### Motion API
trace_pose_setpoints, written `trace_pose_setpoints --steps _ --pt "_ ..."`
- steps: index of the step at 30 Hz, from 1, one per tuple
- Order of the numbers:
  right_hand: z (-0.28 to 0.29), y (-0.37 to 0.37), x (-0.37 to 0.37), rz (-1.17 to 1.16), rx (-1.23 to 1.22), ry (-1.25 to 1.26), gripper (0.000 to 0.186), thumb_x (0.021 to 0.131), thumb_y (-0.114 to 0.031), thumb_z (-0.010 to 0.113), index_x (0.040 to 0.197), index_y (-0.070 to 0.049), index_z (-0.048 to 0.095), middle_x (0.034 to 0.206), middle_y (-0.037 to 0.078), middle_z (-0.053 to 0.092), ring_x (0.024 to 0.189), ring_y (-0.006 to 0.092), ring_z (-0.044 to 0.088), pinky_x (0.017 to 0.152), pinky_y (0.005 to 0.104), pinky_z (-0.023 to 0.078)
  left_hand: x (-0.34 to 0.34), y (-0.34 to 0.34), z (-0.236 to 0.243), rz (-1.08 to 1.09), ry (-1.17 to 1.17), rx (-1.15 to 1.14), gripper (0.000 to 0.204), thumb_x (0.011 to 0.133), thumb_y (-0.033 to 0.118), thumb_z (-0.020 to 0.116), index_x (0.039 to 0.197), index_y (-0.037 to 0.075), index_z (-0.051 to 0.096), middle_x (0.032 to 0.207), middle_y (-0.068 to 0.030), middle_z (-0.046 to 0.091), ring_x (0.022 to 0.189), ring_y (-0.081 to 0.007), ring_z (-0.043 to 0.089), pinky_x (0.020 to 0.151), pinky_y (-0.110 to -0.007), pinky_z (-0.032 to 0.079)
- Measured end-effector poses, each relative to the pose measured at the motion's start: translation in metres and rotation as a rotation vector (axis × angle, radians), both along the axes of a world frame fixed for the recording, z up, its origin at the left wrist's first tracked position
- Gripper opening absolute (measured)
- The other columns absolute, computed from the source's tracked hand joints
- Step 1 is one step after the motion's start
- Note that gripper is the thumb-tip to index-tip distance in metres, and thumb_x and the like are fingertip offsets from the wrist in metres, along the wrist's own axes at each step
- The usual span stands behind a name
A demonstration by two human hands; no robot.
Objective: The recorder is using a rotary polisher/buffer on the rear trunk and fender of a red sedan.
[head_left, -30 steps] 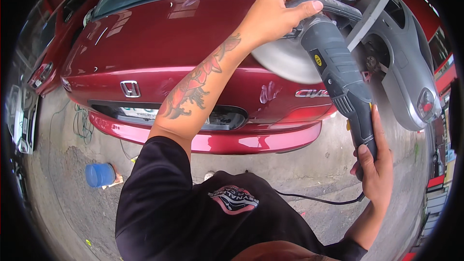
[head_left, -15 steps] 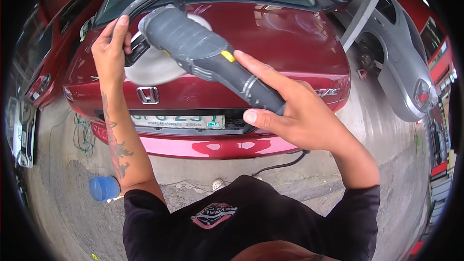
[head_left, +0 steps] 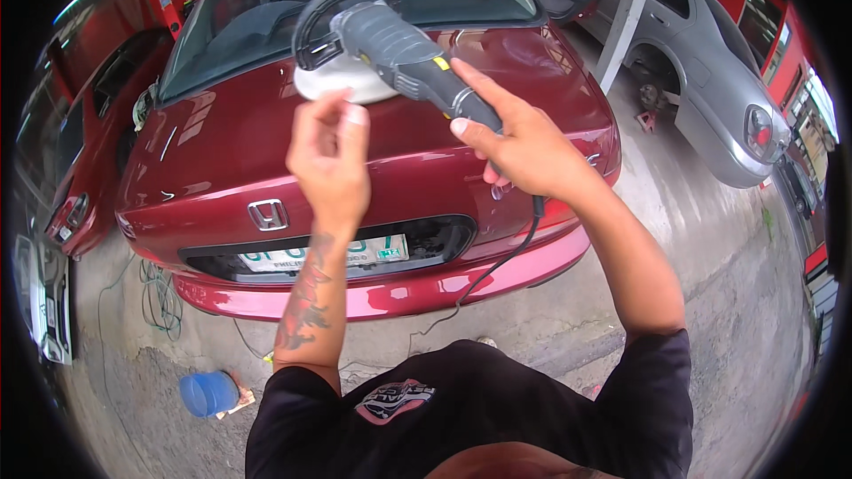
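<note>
My right hand (head_left: 524,142) grips the rear body of a grey and black car polisher (head_left: 399,53) with a yellow switch, its fingers wrapped round the grip. The polisher's white round pad (head_left: 342,82) is at the trunk lid (head_left: 240,146) of a dark red car; I cannot tell whether it touches the paint. A black loop handle (head_left: 306,18) stands over the polisher's head. My left hand (head_left: 333,155) is just below the pad, off the handle, its fingers loosely bent and apart with nothing seen in them.
A black power cord (head_left: 497,266) hangs from the polisher past the bumper (head_left: 390,297) to the floor. At lower left stands a blue bucket (head_left: 209,395), with a coiled green hose (head_left: 161,302) behind it. A silver car (head_left: 710,80) and a grey post (head_left: 626,18) are at right.
My left hand has let go of the loop handle and come down to the right. The polisher in my right hand has moved farther over the trunk lid.
</note>
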State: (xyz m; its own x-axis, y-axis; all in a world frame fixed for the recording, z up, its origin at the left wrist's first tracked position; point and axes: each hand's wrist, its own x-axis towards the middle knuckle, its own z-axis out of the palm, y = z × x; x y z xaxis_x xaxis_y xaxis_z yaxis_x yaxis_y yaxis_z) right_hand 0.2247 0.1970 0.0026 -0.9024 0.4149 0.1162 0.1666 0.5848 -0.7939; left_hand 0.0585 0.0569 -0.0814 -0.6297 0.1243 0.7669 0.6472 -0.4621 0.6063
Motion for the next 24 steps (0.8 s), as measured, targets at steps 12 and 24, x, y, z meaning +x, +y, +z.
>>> trace_pose_setpoints --steps 12,24 --pt "0.008 0.075 0.053 -0.306 -0.054 0.113 0.078 0.090 -0.015 0.066 0.158 -0.013 0.027 0.072 0.005 0.057 0.051 0.0124 0.058 0.044 0.0275 0.047 0.087 0.093 -0.010 -1.075 -0.606 -0.252 0.070 0.103 0.041 0.055 0.151 -0.002 0.027 0.137 -0.0251 0.050 0.124 -0.0328 0.056 0.102 -0.044 0.047" --pt "0.022 0.004 -0.041 0.089 0.037 -0.072 0.073 0.093 -0.030 0.060 0.158 -0.024 0.029 0.078 0.012 0.065 0.059 0.0166 0.065 0.054 0.0328 0.054 -0.012 0.047 0.023 -0.790 -0.635 0.038 0.061 0.100 0.052 0.053 0.136 0.005 0.038 0.126 -0.0211 0.055 0.116 -0.0318 0.057 0.093 -0.049 0.050"
